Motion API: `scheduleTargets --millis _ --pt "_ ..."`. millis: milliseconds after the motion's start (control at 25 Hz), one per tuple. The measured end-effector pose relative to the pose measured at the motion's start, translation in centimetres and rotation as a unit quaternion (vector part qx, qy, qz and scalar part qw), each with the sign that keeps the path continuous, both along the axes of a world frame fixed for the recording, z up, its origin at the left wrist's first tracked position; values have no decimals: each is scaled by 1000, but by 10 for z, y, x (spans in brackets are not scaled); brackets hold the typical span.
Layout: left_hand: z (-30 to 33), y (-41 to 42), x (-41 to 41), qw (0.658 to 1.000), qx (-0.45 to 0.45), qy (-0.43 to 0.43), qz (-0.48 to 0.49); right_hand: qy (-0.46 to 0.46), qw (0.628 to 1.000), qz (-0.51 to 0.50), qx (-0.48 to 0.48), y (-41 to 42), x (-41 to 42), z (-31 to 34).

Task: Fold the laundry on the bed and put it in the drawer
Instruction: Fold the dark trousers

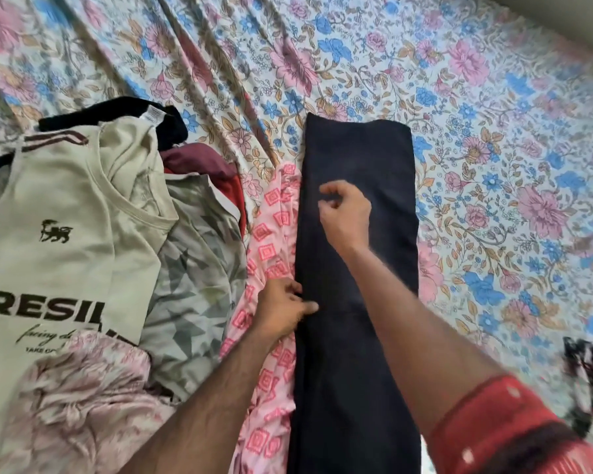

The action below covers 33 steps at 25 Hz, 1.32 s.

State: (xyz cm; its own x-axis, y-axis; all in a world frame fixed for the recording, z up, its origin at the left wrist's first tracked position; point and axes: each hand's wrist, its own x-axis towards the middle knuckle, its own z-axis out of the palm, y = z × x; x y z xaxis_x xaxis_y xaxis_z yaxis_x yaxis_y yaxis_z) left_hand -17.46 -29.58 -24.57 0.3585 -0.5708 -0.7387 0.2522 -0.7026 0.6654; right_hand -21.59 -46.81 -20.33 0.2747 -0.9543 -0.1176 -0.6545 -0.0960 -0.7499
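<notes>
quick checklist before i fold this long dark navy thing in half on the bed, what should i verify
1. Long dark navy garment lies flat in a strip: ok.
2. Left hand pinches its left edge: ok.
3. Right hand has a hold on the cloth: cannot tell, fingers curled over the middle.
4. Pink patterned fabric clear of the strip: not ok, it touches the left edge.
5. Floral bedsheet free beyond the far end: ok.
6. Near end of the strip straight: cannot tell, out of view.
</notes>
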Motion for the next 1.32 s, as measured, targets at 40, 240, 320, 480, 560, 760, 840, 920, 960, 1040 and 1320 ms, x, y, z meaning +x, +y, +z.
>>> scheduleTargets --millis 40,240,320,480,560,760,840,920,960,1040,1320 --pt "-3 1 -1 999 6 -49 16 -4 999 2 -34 27 -21 -2" --pt "4 20 -13 997 4 3 80 141 980 128 -59 166 -111 -20" --pt "10 30 -26 999 22 39 10 171 977 126 -1 197 -133 -26" --pt "13 42 -42 998 16 -68 -8 65 992 78 70 226 -160 -22" --pt "18 51 -48 999 6 -45 16 6 982 124 143 231 -163 -14" --pt "20 85 -71 987 45 -87 -130 3 980 80 182 260 -191 -11" --pt "16 95 -74 987 50 -130 -78 58 991 21 116 280 -207 -13" --pt "18 106 -78 991 41 -129 -14 138 976 92 144 302 -218 -17" --pt "20 113 -82 992 36 -117 -13 200 956 157 143 311 -220 -18" --pt "19 132 -94 993 32 -89 -72 277 928 226 104 322 -222 -20" --pt "12 157 -112 986 59 -151 -42 201 953 189 125 337 -222 -14"
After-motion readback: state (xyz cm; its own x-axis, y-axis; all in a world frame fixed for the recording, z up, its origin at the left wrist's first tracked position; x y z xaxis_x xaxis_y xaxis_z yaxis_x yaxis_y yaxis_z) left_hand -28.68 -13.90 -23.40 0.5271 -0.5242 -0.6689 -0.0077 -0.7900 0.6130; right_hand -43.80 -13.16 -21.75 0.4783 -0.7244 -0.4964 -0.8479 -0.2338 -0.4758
